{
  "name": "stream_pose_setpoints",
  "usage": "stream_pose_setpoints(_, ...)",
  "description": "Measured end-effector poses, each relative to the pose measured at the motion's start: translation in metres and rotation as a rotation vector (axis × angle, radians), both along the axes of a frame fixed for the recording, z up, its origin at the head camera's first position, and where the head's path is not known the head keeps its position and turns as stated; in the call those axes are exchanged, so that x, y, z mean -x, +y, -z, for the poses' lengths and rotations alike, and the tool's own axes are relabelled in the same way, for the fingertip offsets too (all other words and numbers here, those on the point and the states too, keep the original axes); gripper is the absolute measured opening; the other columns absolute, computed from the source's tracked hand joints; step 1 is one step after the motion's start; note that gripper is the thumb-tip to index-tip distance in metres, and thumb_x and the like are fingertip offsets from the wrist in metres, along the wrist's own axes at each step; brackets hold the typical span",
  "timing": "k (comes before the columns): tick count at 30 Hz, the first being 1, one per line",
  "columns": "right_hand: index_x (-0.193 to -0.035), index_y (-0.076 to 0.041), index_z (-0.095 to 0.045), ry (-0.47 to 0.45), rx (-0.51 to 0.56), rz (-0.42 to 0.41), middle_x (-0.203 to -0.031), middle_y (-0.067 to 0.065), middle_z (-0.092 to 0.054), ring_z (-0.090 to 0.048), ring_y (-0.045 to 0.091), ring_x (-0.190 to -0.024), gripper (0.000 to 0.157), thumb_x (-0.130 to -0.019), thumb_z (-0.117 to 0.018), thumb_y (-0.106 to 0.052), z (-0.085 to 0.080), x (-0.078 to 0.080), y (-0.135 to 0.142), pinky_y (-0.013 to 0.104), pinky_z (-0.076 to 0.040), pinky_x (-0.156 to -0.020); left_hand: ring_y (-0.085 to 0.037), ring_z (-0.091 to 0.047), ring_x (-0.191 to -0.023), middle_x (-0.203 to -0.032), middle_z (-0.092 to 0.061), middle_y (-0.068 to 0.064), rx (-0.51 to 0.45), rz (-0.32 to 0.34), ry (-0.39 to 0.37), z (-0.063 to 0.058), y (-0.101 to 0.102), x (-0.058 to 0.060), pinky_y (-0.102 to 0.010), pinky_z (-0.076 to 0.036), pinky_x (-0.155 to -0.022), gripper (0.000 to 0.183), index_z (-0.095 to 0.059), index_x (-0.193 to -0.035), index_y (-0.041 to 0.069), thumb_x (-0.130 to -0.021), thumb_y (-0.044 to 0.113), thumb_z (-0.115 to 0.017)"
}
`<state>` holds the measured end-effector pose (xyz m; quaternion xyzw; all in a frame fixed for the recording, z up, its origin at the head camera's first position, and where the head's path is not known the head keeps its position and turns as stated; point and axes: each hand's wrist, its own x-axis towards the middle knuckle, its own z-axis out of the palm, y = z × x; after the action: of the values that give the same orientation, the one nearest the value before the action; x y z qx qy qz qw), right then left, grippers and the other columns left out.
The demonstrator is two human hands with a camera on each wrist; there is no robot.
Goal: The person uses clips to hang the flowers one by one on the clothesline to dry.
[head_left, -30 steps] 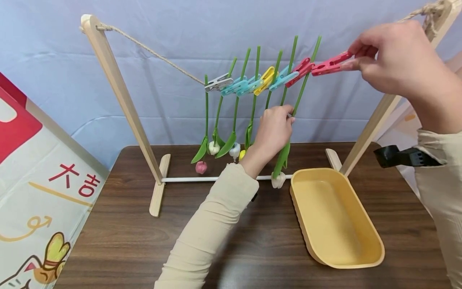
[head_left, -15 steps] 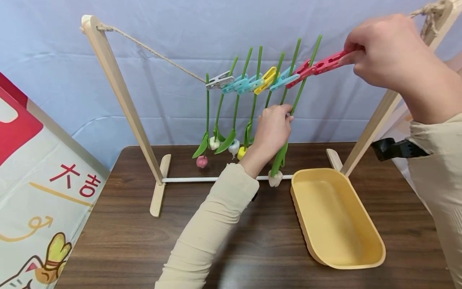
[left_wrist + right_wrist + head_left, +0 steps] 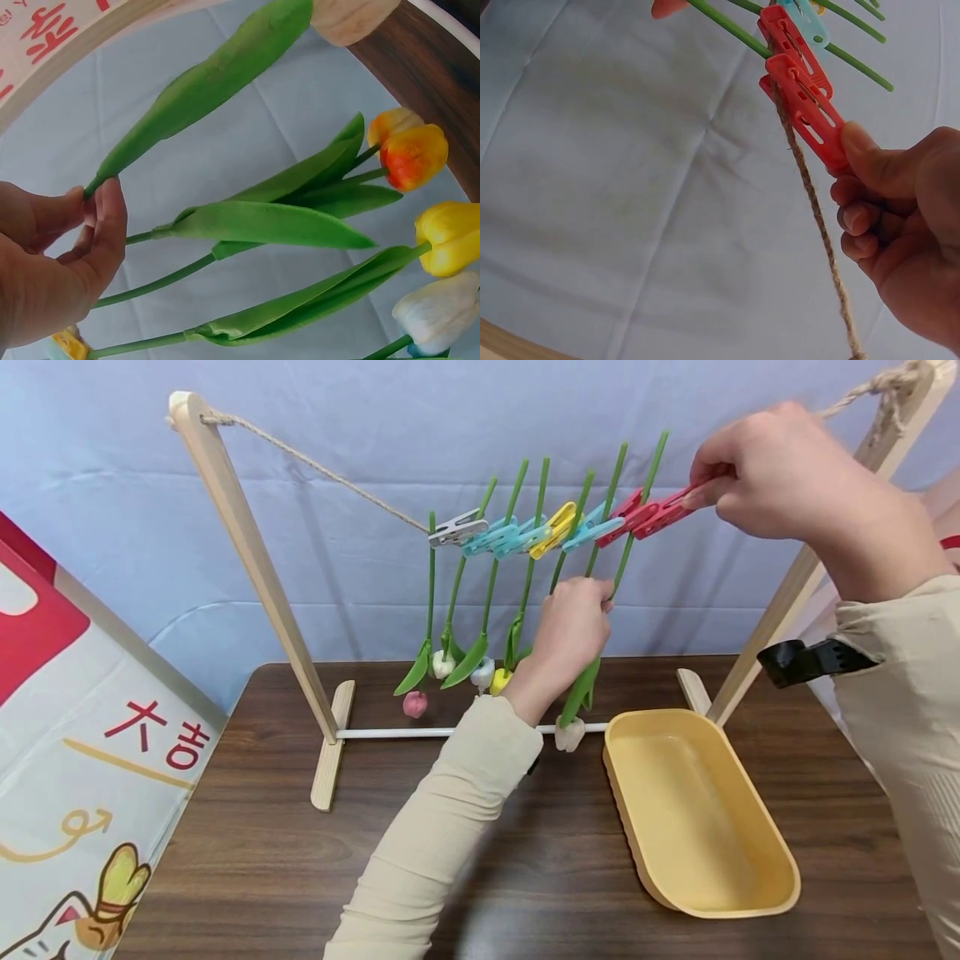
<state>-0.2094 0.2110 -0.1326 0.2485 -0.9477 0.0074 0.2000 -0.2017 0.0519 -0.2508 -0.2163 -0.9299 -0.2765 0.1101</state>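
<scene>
My left hand (image 3: 573, 627) pinches the green stem of a pale artificial tulip (image 3: 570, 735), which hangs blossom down. In the left wrist view, thumb and fingers hold it just above its long leaf (image 3: 210, 90). My right hand (image 3: 795, 477) pinches the handle end of a red clothespin (image 3: 806, 109). That clothespin's front end is over the twine rope (image 3: 810, 191) and meets the tulip's stem; whether it clamps the stem firmly I cannot tell. Directly beside it sits another red clothespin (image 3: 787, 37) on the rope.
Several more tulips hang upside down from grey, blue and yellow clothespins (image 3: 555, 529). The rope spans a wooden frame (image 3: 258, 568) with a white bottom bar (image 3: 397, 733). A yellow basin (image 3: 626, 827) stands at the right on the brown table (image 3: 247, 868).
My right hand has moved left with the red clothespin, bringing it onto the rope against the tulip's stem and the neighbouring red clothespin. The left hand stays nearly still on the stem.
</scene>
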Motion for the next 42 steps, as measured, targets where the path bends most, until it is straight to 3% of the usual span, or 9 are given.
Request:
stream_pose_setpoints(6,-0.078,0.007,-0.062,-0.025,0.043,0.000,-0.067,0.019,-0.058,-0.043,0.027,-0.060,0.011,-0.083,-0.055,0.001,0.005,0.002,0.002,0.036,-0.030,-0.052,-0.011,-0.050,-0.069,-0.069,-0.053,0.000,0.053,0.013,0.031,0.001,0.000,0.001,-0.022,-0.035,-0.059,0.028,-0.055,-0.067,0.011,-0.091,-0.001,-0.046)
stream_pose_setpoints(13,-0.082,0.008,-0.063,-0.048,0.057,0.022,-0.067,0.019,-0.059,-0.042,0.027,-0.059,0.013,-0.084,-0.054,-0.001,0.006,0.002,0.000,0.036,-0.030,-0.052,-0.011,-0.025,-0.060,-0.062,-0.028,0.000,0.123,-0.007,0.005,-0.002,0.004,0.001,-0.022,-0.021,-0.051,0.032,-0.037,-0.061,0.011,-0.090,-0.002,-0.042)
stream_pose_setpoints(17,-0.085,0.009,-0.063,-0.065,0.058,0.044,-0.069,0.020,-0.060,-0.043,0.027,-0.060,0.016,-0.085,-0.052,-0.002,0.005,0.000,-0.002,0.036,-0.031,-0.052,-0.011,-0.038,-0.065,-0.067,-0.043,0.000,0.134,-0.010,0.019,-0.001,0.003,0.001,-0.020,-0.030,-0.055,0.027,-0.052,-0.068,0.010,-0.090,-0.001,-0.044)
stream_pose_setpoints(22,-0.090,0.011,-0.063,-0.025,0.060,0.023,-0.075,0.022,-0.059,-0.044,0.027,-0.061,0.018,-0.086,-0.053,-0.004,0.006,-0.003,-0.004,0.036,-0.031,-0.053,-0.014,-0.058,-0.087,-0.088,-0.062,-0.002,0.082,-0.016,0.079,0.001,0.002,0.001,-0.024,-0.046,-0.075,0.018,-0.068,-0.095,0.009,-0.093,0.008,-0.050)
stream_pose_setpoints(31,-0.102,0.010,-0.059,0.023,0.115,0.026,-0.073,0.019,-0.057,-0.043,0.026,-0.057,0.026,-0.087,-0.057,-0.010,0.016,-0.008,-0.005,0.037,-0.030,-0.056,-0.015,-0.060,-0.091,-0.095,-0.065,-0.002,-0.015,-0.042,0.091,0.005,-0.002,0.002,-0.023,-0.046,-0.078,0.021,-0.068,-0.106,0.011,-0.093,0.014,-0.053)
stream_pose_setpoints(37,-0.115,0.011,-0.053,0.029,0.180,0.072,-0.073,0.020,-0.056,-0.045,0.029,-0.060,0.036,-0.088,-0.056,-0.013,0.024,-0.014,-0.007,0.040,-0.030,-0.059,-0.013,-0.060,-0.087,-0.093,-0.066,0.001,-0.067,-0.053,0.112,0.010,-0.011,-0.001,-0.023,-0.047,-0.075,0.019,-0.070,-0.100,0.012,-0.092,0.019,-0.055)
stream_pose_setpoints(42,-0.116,0.009,-0.053,0.040,0.241,0.075,-0.075,0.021,-0.057,-0.049,0.031,-0.065,0.036,-0.089,-0.056,-0.014,0.035,-0.022,-0.006,0.042,-0.032,-0.064,-0.012,-0.061,-0.081,-0.088,-0.067,0.001,-0.095,-0.069,0.123,0.013,-0.023,-0.005,-0.025,-0.047,-0.068,0.020,-0.070,-0.097,0.012,-0.092,0.023,-0.055)
